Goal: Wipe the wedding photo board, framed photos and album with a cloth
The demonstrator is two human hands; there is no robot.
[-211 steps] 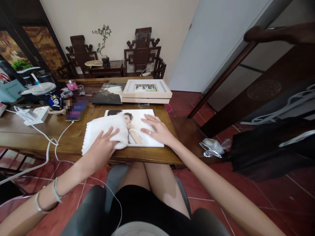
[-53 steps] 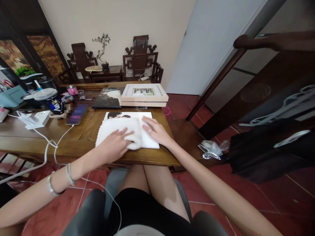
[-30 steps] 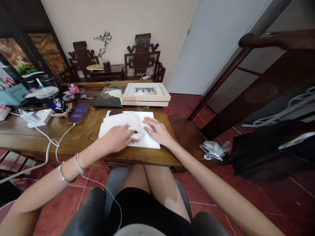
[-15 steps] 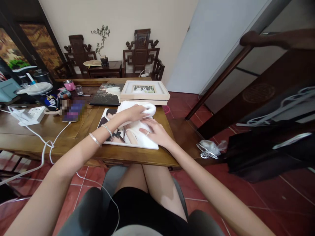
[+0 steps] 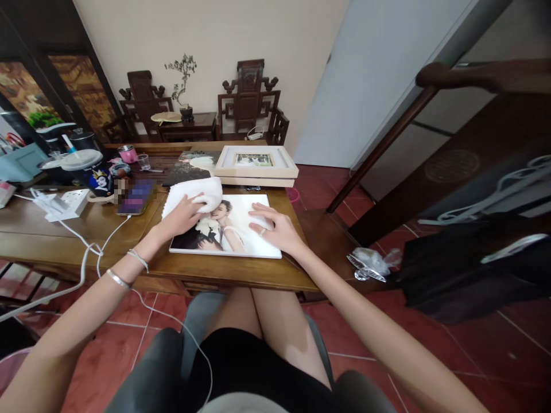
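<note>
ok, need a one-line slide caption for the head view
Left hand presses a white cloth on the far-left corner of a photo print while the right hand lies flat on it, on a wooden table.

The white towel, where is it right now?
The white towel lies at the photo print's far left corner under the left hand, just in front of the stacked frames on the wooden table.

One white cloth [image 5: 193, 192], three photo prints [image 5: 228, 232], two hands [image 5: 275, 229].

White cloth [image 5: 193, 194] covers the photo print's [image 5: 228, 232] corner.
</note>
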